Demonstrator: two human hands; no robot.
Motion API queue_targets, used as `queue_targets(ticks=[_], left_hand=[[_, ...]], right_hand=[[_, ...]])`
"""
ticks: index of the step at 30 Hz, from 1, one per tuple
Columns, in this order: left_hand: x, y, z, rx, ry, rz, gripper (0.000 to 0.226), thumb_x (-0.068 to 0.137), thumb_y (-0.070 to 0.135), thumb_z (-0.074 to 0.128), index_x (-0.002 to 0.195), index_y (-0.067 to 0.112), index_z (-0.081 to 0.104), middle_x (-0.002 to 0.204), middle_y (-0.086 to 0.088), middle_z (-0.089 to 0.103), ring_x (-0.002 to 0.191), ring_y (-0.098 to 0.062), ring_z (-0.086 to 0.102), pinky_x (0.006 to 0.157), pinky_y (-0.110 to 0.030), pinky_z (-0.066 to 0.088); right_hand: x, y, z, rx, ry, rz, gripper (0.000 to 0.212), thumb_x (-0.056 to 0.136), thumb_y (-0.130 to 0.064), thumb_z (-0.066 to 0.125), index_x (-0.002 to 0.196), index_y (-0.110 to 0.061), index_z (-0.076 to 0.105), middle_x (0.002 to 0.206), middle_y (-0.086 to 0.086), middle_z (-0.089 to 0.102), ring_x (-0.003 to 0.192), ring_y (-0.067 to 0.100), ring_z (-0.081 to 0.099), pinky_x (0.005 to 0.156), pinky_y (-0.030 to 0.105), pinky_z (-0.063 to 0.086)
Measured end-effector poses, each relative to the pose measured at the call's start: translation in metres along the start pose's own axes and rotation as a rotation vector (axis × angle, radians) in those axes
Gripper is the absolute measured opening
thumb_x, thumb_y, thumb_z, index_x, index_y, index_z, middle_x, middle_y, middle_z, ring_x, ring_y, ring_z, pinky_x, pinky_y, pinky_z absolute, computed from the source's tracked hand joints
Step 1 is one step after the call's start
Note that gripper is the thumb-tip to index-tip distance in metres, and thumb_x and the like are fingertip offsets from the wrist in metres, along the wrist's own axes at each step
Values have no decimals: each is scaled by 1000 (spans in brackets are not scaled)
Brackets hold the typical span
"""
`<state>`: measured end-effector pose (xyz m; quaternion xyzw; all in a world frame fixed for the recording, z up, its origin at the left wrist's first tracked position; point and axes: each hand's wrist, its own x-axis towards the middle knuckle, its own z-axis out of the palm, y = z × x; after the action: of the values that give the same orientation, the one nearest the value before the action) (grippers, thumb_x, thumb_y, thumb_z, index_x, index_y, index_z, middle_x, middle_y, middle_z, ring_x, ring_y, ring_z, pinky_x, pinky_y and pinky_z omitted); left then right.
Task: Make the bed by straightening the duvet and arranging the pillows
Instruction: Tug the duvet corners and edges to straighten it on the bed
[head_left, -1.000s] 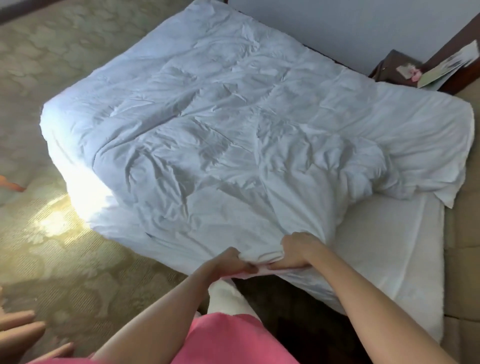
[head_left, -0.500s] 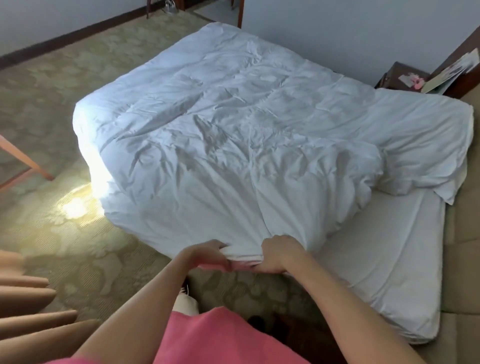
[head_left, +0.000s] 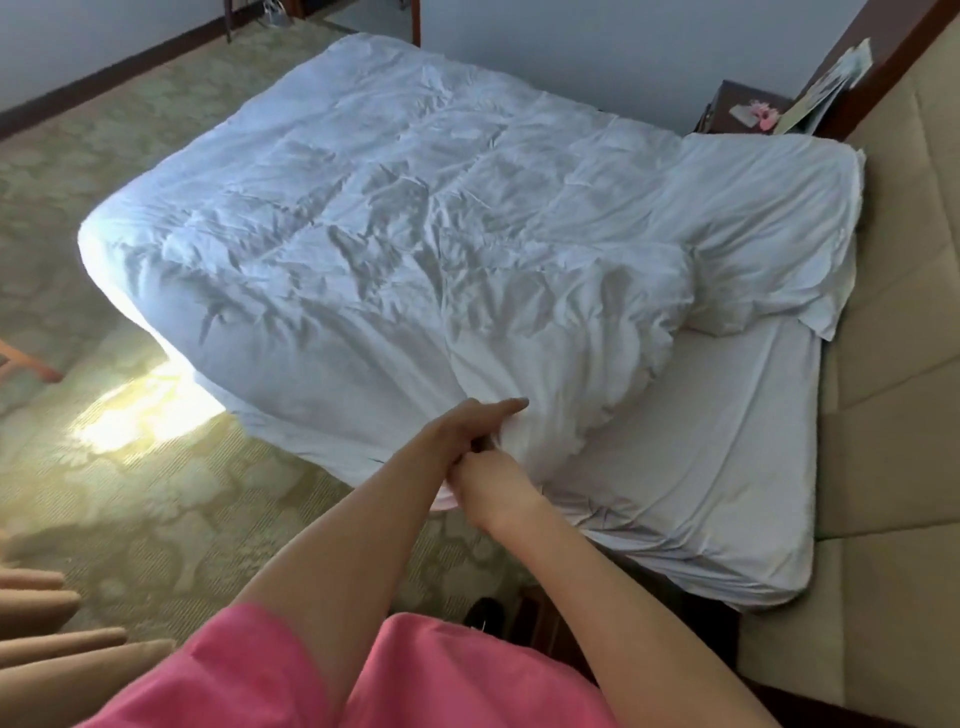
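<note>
A crumpled white duvet (head_left: 395, 218) covers most of the bed, bunched up near the head end. One white pillow (head_left: 769, 223) lies at the head, against the padded headboard (head_left: 893, 322). Bare fitted sheet (head_left: 701, 447) shows on the near side by the pillow. My left hand (head_left: 462, 431) grips a fold of the duvet's near edge, with one finger stretched out over the cloth. Directly below it, my right hand (head_left: 488, 486) is curled round the same edge. The two hands touch.
A dark nightstand (head_left: 748, 111) with papers and a pink item stands beyond the pillow. Patterned carpet (head_left: 130, 493) with a sunlit patch lies to the left. Beige curtain folds (head_left: 52, 644) hang at the lower left. A wooden chair leg (head_left: 31, 364) shows at the left edge.
My hands have shifted right along the duvet's edge and closed together, the left now above the right. The view has swung toward the head of the bed.
</note>
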<state>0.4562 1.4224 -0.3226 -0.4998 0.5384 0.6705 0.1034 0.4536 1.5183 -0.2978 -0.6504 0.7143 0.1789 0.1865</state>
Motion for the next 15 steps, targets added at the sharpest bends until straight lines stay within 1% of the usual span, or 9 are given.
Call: queue_targets(ticks=[2, 4, 5, 6, 9, 10, 12, 14, 15], left_hand=[[2, 1, 3, -162, 1, -3, 46, 85, 25, 76, 119, -3, 60, 96, -10, 67, 80, -21, 63, 66, -30, 53], [1, 4, 5, -259, -34, -20, 20, 87, 12, 73, 97, -2, 63, 69, -7, 68, 65, -20, 61, 53, -27, 51], [0, 8, 4, -285, -54, -23, 15, 88, 10, 71, 92, -1, 62, 62, -6, 68, 62, -20, 63, 52, -27, 52], [4, 10, 3, -313, -73, -20, 17, 85, 10, 71, 94, -2, 63, 66, -8, 70, 65, -22, 65, 56, -28, 55], [11, 18, 1, -342, -81, 19, 57, 60, 15, 78, 111, -1, 61, 108, -21, 69, 86, -33, 68, 69, -42, 60], [10, 20, -1, -294, -55, 62, 57, 57, 17, 77, 110, 2, 58, 112, -23, 65, 90, -34, 67, 69, -43, 59], [-4, 20, -6, -120, -16, 170, 42, 72, 17, 72, 106, 5, 51, 105, -17, 60, 89, -27, 64, 68, -39, 55], [-11, 13, -10, -65, -63, 239, 35, 83, 19, 68, 111, 4, 54, 101, -13, 66, 90, -24, 67, 76, -41, 57], [-19, 13, -12, -64, -159, 297, 29, 86, 18, 67, 111, 6, 59, 99, -11, 71, 92, -23, 70, 81, -40, 58]], right_hand=[[-2, 1, 3, 11, 32, 8, 32, 95, -3, 49, 124, -4, 60, 124, 16, 64, 123, 32, 55, 110, 39, 38], [-6, 10, 7, 129, 108, 29, 30, 92, -6, 55, 121, -6, 60, 117, 16, 65, 120, 33, 54, 100, 40, 44], [-7, 15, 10, 190, 157, 21, 30, 90, -9, 56, 120, -8, 60, 116, 15, 65, 118, 32, 54, 97, 40, 46], [-9, 17, 12, 253, 196, 10, 30, 90, -12, 55, 120, -9, 61, 117, 13, 65, 117, 30, 55, 96, 40, 47], [-18, 25, 14, 598, 338, 149, 23, 89, -19, 55, 108, -19, 68, 110, 2, 67, 107, 22, 61, 91, 40, 51], [-23, 30, 13, 746, 412, 264, 19, 90, -21, 56, 105, -21, 68, 107, -2, 68, 102, 18, 62, 88, 38, 53], [-32, 45, 6, 1010, 610, 510, 20, 93, -25, 57, 112, -23, 65, 107, -6, 67, 100, 12, 62, 87, 33, 54], [-37, 59, -3, 1234, 692, 725, 36, 94, -39, 58, 126, -23, 56, 116, -7, 63, 104, 11, 60, 88, 30, 50], [-35, 66, -8, 1342, 648, 800, 51, 92, -51, 57, 133, -21, 52, 123, -5, 61, 108, 12, 57, 88, 30, 47]])
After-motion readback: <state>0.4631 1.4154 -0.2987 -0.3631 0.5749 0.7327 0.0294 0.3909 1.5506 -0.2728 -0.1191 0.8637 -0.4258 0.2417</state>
